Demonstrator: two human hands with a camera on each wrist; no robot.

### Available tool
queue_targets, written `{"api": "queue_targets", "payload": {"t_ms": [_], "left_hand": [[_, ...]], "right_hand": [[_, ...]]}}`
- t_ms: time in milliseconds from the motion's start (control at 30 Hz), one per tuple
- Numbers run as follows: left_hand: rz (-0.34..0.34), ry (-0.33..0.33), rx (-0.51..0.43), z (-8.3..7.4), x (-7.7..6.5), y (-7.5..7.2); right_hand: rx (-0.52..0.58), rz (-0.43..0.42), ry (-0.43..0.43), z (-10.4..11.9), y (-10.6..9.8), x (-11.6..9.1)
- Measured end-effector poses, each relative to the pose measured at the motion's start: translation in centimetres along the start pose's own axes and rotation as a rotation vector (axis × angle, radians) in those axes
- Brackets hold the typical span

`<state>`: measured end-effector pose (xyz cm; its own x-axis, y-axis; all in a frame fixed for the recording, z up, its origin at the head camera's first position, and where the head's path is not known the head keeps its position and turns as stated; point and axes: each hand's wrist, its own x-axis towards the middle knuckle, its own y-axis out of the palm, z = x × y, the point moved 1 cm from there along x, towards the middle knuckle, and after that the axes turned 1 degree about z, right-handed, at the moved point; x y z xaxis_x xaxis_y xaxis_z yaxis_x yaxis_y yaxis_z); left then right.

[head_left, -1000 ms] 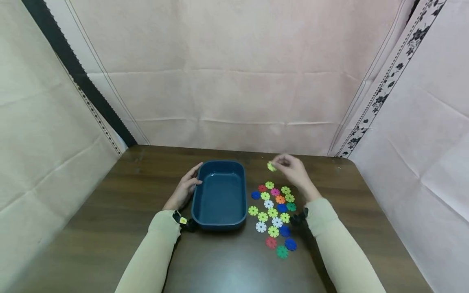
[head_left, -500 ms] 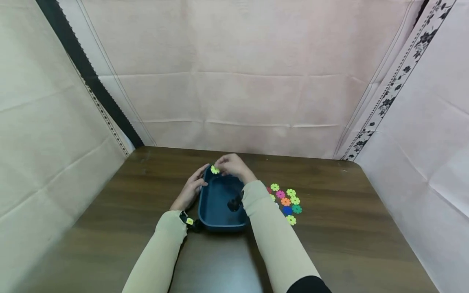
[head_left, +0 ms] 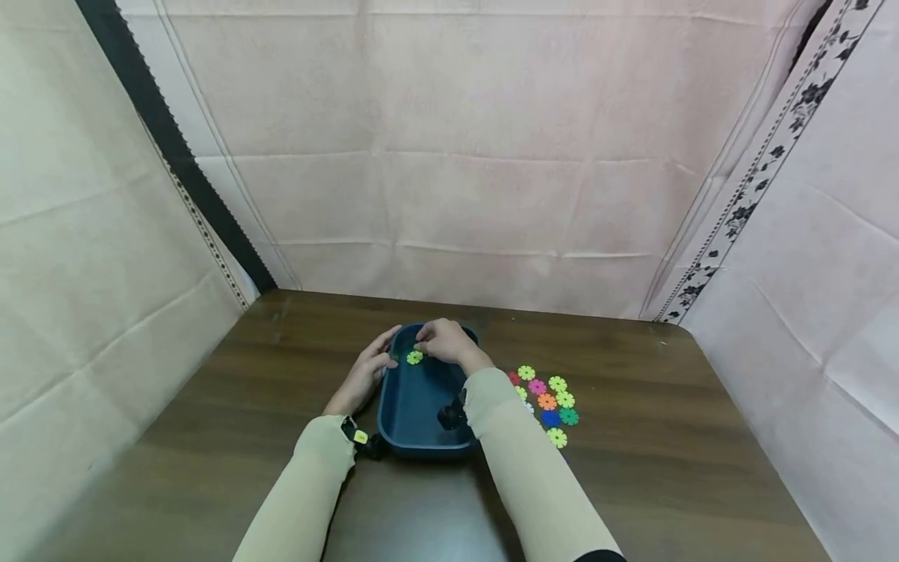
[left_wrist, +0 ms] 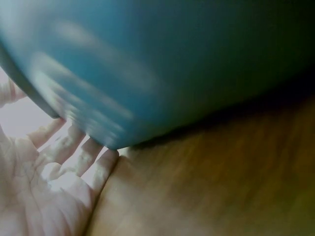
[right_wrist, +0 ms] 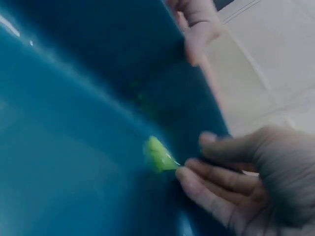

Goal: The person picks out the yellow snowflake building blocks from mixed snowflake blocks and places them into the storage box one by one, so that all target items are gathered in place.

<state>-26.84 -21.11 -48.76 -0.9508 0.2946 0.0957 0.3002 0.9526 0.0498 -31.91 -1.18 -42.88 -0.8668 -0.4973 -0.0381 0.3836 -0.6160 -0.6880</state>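
Note:
A deep rectangular blue dish stands on the table in the head view. My left hand holds its left side, thumb at the rim and fingers along the outer wall; in the left wrist view those fingers touch the wall. My right hand is over the dish's far part. Just beyond its fingertips is a yellow-green notched interlocking disc, inside the dish. The right wrist view shows this disc tilted near the inner wall, at the fingertips, with the thumb apart from the fingers.
Several interlocking discs in yellow-green, orange, pink, blue and green, such as an orange disc, lie right of the dish, partly hidden by my right sleeve. The brown wooden table is bounded by pale cloth walls at the back and sides.
My right hand has carried the yellow-green disc left from beside the loose discs to the dish, then lowered it inside; its thumb now stands apart. My left hand stays on the dish.

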Motion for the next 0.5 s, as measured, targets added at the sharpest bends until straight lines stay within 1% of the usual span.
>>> {"api": "queue_targets", "payload": {"t_ms": [67,133,233,300,400,500], "left_hand": [[-0.007,-0.003,-0.005,0.1,-0.1,0.0],[-0.012,-0.008,-0.009,0.2,-0.2,0.2],[-0.010,-0.009,0.006,0.2,-0.3,0.4],[-0.014,-0.001,0.013,0.2,-0.3,0.4],[-0.013,0.020,0.018,0.0,-0.1,0.4],[-0.001,0.021,0.008,-0.1,-0.1,0.5]], "right_hand": [[-0.023,-0.033,-0.063,0.2,-1.1,-0.7],[-0.018,-0.090,-0.112,0.1,-2.6,-2.2],[0.056,-0.187,-0.160,-1.1,-5.4,-5.3],[0.084,-0.248,-0.165,-2.8,-7.3,-7.3],[0.097,-0.297,-0.124,-7.1,-9.4,-9.5],[0.085,-0.266,-0.039,-11.6,-10.2,-11.1]]}}
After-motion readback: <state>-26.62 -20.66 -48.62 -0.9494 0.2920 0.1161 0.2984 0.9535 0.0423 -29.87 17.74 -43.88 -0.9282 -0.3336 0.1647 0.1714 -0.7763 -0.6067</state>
